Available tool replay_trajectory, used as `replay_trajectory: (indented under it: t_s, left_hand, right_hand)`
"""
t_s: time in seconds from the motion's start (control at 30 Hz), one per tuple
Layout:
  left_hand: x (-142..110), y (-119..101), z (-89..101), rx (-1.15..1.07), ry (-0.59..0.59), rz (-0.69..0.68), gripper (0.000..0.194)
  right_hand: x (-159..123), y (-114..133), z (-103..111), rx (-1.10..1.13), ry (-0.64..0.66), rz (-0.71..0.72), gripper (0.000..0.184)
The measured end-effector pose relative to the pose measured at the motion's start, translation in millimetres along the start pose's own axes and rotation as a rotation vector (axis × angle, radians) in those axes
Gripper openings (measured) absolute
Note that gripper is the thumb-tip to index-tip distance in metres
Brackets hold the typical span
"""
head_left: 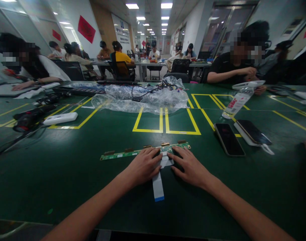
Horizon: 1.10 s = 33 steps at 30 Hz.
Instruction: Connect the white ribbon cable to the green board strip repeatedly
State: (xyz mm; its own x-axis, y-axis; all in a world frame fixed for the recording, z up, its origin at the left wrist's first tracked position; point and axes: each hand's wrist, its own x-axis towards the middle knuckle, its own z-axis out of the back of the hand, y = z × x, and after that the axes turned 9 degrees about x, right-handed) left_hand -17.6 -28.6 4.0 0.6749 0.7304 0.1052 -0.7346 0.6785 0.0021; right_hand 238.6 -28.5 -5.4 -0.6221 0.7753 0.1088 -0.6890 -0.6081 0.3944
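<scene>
A long, narrow green circuit board [127, 154] lies on the table before me, with copper-coloured tabs along its far edge. A white flat ribbon cable [158, 187] with a blue end runs from the board's middle toward me. My left hand [146, 164] rests on the board left of the connector, its fingers close together and its thumb on the cable. Over the board's right part is my right hand [189, 164], fingers apart, with fingertips at the connector and the thumb beside the cable. The fingertips partly hide the cable's joint with the board.
Crumpled clear plastic wrap [142, 98] with black cables lies beyond the board. Two phones [229, 140] and a plastic bottle [238, 102] stand to the right. A white device [61, 118] and black gear [29, 118] lie left. Yellow tape marks the green table [92, 187]. Other people sit around.
</scene>
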Motion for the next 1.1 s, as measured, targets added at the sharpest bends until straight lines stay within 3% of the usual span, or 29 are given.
replay_trajectory:
  t_s: [0.17, 0.33, 0.43, 0.53, 0.7, 0.83, 0.9, 1.1]
  left_hand:
    - [-8, 2, 2.1, -0.086, 0.062, -0.064, 0.055]
    - [-25, 1, 6.5, -0.111, 0.102, -0.006, 0.057]
    - [-48, 7, 4.4, -0.094, 0.092, 0.071, 0.055]
    - [-85, 32, -3.0, -0.052, 0.068, 0.229, 0.051]
    - [-160, 100, -8.7, 0.066, 0.06, 0.629, 0.054]
    - [-196, 138, -2.7, 0.122, 0.131, 0.976, 0.063]
    - [-203, 147, -2.2, 0.137, 0.169, 1.043, 0.065]
    - [-206, 161, -15.2, 0.167, 0.215, 1.015, 0.067]
  right_hand:
    - [0, 2, 2, 0.039, 0.048, 0.01, 0.055]
    - [0, 4, 5, 0.069, 0.045, -0.007, 0.053]
    - [-2, 4, 7, 0.071, 0.018, -0.032, 0.051]
    - [-4, 1, 6, 0.08, 0.008, -0.042, 0.049]
    - [-6, -3, 1, 0.098, -0.031, -0.016, 0.045]
    - [-6, -3, -2, 0.1, -0.02, -0.016, 0.047]
    - [-6, -2, -2, 0.096, -0.015, -0.026, 0.047]
    - [-6, 0, -1, 0.087, -0.005, -0.042, 0.047]
